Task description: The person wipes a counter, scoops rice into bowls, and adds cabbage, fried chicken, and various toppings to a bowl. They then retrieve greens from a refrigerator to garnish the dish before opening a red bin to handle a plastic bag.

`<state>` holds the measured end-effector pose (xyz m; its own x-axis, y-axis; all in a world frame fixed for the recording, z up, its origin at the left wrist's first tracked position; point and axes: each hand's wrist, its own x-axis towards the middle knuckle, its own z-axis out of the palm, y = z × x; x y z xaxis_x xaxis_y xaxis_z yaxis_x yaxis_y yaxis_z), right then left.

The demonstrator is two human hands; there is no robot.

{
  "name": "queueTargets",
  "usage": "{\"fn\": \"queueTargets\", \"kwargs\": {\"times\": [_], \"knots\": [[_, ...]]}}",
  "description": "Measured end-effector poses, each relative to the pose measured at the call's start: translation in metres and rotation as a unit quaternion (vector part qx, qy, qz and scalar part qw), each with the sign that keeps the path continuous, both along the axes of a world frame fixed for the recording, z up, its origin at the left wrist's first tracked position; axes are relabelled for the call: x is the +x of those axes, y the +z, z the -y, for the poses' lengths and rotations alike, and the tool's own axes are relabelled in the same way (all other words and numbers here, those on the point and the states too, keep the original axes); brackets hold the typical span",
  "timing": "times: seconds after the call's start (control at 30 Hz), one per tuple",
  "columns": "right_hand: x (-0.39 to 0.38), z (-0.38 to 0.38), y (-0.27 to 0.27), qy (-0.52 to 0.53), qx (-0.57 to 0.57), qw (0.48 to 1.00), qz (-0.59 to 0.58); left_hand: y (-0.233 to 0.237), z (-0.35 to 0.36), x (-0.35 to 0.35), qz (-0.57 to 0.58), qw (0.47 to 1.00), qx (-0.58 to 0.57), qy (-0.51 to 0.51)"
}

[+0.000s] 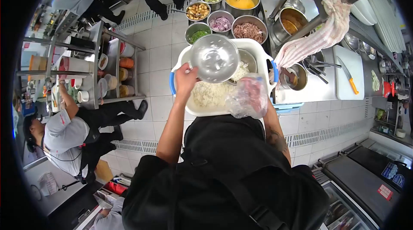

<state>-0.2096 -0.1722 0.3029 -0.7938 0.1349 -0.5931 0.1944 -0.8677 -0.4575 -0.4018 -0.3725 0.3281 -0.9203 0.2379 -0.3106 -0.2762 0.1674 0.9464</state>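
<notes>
My left hand is closed on the rim of a shiny metal bowl, tilted above a white tub with blue handles. Loose white rice covers the tub's bottom. A second metal bowl sits inside the tub at its far right, with some rice by it. Over the tub's near right side is my right hand, covered by a clear plastic bag. The crinkled plastic hides how its fingers are bent and whether they hold anything.
Beyond the tub stand metal containers of yellow liquid, chopped meat, sliced onion and green herbs. On the right, a striped cloth hangs from a rail, and an orange-handled knife lies on a white board. A co-worker stands left.
</notes>
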Motion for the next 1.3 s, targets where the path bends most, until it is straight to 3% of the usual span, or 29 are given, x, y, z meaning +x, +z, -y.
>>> {"fn": "queueTargets", "kwargs": {"times": [0.03,0.07,0.1,0.2,0.27,0.3,0.47,0.5,0.6,0.73,0.8,0.87,0.93,1.07,1.13,1.2,1.23,1.27,1.3], "knots": [[0.01,-0.008,-0.012,0.162,0.392,0.885,-0.191,-0.004,-0.011,0.0,0.017,0.999,0.028,-0.027],[0.02,-0.016,-0.026,0.098,0.729,0.614,-0.285,-0.008,-0.023,-0.001,0.034,0.996,0.056,-0.053],[0.037,-0.016,-0.028,0.103,0.559,0.808,-0.157,-0.014,-0.037,-0.001,0.034,0.995,0.055,-0.07],[0.068,-0.009,-0.016,0.058,0.267,0.961,-0.05,-0.016,-0.067,0.004,0.047,0.991,0.061,-0.108],[0.075,0.0,-0.022,-0.087,0.026,0.977,-0.192,-0.01,-0.084,0.0,0.053,0.987,0.068,-0.137],[0.083,0.003,-0.019,-0.104,-0.014,0.973,-0.206,-0.006,-0.092,-0.004,0.022,0.989,0.037,-0.138],[0.136,0.015,-0.002,-0.052,0.042,0.993,-0.098,-0.018,-0.129,-0.036,-0.105,0.988,0.046,-0.101],[0.143,0.016,0.0,-0.036,0.053,0.995,-0.081,-0.013,-0.135,-0.044,-0.081,0.99,0.046,-0.108],[0.155,0.014,0.001,-0.008,0.075,0.996,-0.054,-0.015,-0.168,-0.07,-0.133,0.986,0.004,-0.104],[0.149,0.0,0.003,-0.027,0.107,0.993,-0.046,-0.067,-0.201,-0.089,-0.099,0.989,0.012,-0.111],[0.138,-0.015,0.004,-0.046,0.126,0.99,-0.048,-0.063,-0.184,-0.069,-0.272,0.942,-0.118,-0.156],[0.132,-0.029,0.008,-0.06,0.146,0.986,-0.043,-0.076,-0.145,-0.033,-0.333,0.894,-0.239,-0.179],[0.13,-0.041,0.015,-0.062,0.175,0.982,-0.033,-0.1,-0.115,-0.014,-0.247,0.88,-0.358,-0.191],[0.109,-0.061,0.037,-0.015,0.262,0.965,0.002,-0.125,-0.1,-0.014,-0.197,0.899,-0.324,-0.22],[0.078,-0.064,0.043,0.064,0.32,0.944,0.043,-0.13,-0.106,-0.017,-0.234,0.866,-0.377,-0.231],[0.037,-0.055,0.03,0.205,0.385,0.897,0.079,-0.136,-0.111,-0.021,-0.217,0.868,-0.397,-0.203],[0.021,-0.049,-0.003,0.256,0.477,0.841,-0.016,-0.129,-0.111,-0.024,-0.164,0.891,-0.378,-0.192],[0.006,-0.041,-0.03,0.298,0.559,0.765,-0.112,-0.124,-0.111,-0.027,-0.113,0.91,-0.355,-0.18],[-0.009,-0.028,-0.035,0.423,0.619,0.656,-0.087,-0.124,-0.11,-0.029,-0.113,0.912,-0.354,-0.175]]}}
